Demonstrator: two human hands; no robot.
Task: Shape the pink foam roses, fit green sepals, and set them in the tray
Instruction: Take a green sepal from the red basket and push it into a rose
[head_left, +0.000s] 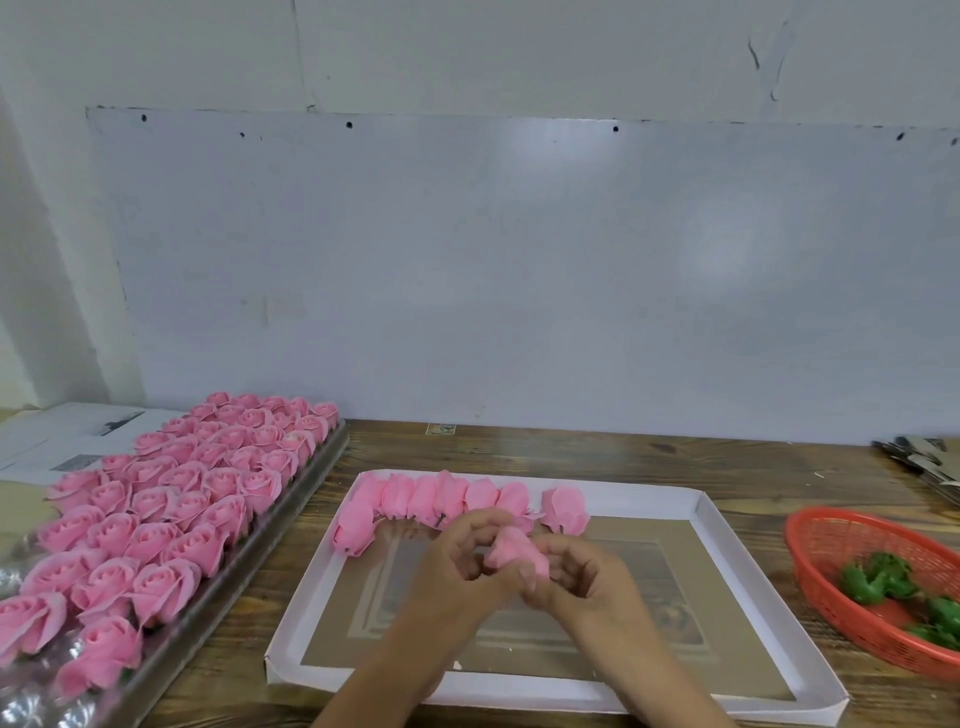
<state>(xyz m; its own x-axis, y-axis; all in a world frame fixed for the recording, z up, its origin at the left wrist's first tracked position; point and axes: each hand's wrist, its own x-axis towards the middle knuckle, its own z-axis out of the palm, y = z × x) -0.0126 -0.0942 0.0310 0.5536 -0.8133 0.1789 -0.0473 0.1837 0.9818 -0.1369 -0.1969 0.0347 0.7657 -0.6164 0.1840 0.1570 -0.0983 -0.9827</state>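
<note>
Now both hands, left (470, 558) and right (582, 577), fingers curled around one pink rose (514, 551) between them.

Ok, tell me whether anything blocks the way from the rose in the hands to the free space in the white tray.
Nothing visible does. Both hands, left and right, hold the pink rose right above the white tray. The row of roses lies along the far edge only, and the tray floor nearer the person is bare.

No legible text or labels
</note>
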